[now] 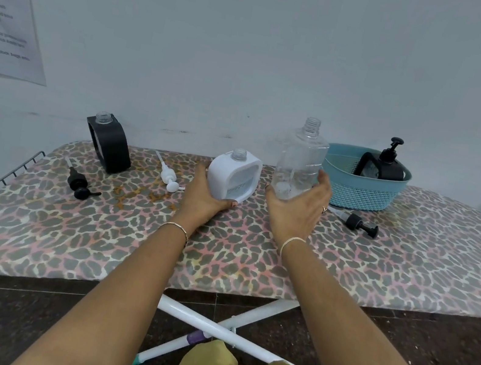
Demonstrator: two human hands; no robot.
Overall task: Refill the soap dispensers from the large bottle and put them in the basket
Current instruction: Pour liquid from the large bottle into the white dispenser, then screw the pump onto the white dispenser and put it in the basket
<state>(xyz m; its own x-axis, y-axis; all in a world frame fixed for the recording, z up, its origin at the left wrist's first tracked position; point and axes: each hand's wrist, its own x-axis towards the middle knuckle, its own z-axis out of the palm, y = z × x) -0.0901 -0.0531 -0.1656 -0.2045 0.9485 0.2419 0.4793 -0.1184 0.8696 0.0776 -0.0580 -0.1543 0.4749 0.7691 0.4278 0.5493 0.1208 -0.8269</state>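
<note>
Domestic room, ironing board (411, 261), plain wall (226, 35)

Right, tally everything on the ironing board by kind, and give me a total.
Soap dispensers: 3
Loose pump heads: 3
Large clear bottle: 1
Basket: 1
Total: 8

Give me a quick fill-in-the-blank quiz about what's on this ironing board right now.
The dispenser gripped by the left hand is ___ in colour.
The basket holds ___ black dispenser.
The right hand grips the clear bottle; loose pumps lying on the ironing board number ___.
Missing words: white; one; three.
</note>
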